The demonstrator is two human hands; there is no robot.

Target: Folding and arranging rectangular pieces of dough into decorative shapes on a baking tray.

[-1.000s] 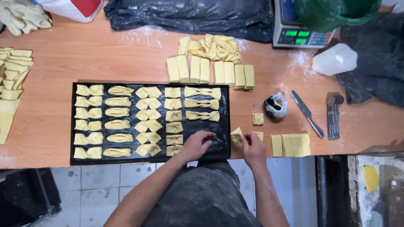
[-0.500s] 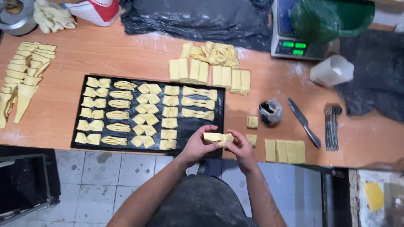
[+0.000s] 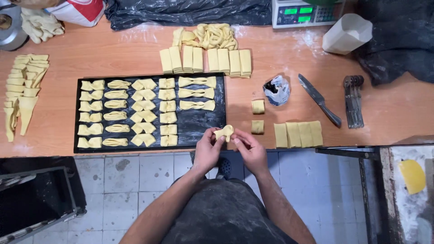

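1. Since a second ago I've lifted the small pale-yellow folded dough piece (image 3: 224,132) off the table edge
2. Left hand (image 3: 207,151) and right hand (image 3: 250,151) both pinch it, above the black baking tray (image 3: 149,148), shaping underway

On the wooden tabletop (image 3: 113,54), a digital scale (image 3: 304,12) sits at the far edge beside a white plastic jug (image 3: 347,33) on its right. A knife (image 3: 319,99) lies right of a crumpled foil wrapper (image 3: 276,89), with metal cutters (image 3: 353,100) farther right. Black plastic sheeting (image 3: 181,11) bunches along the far side.
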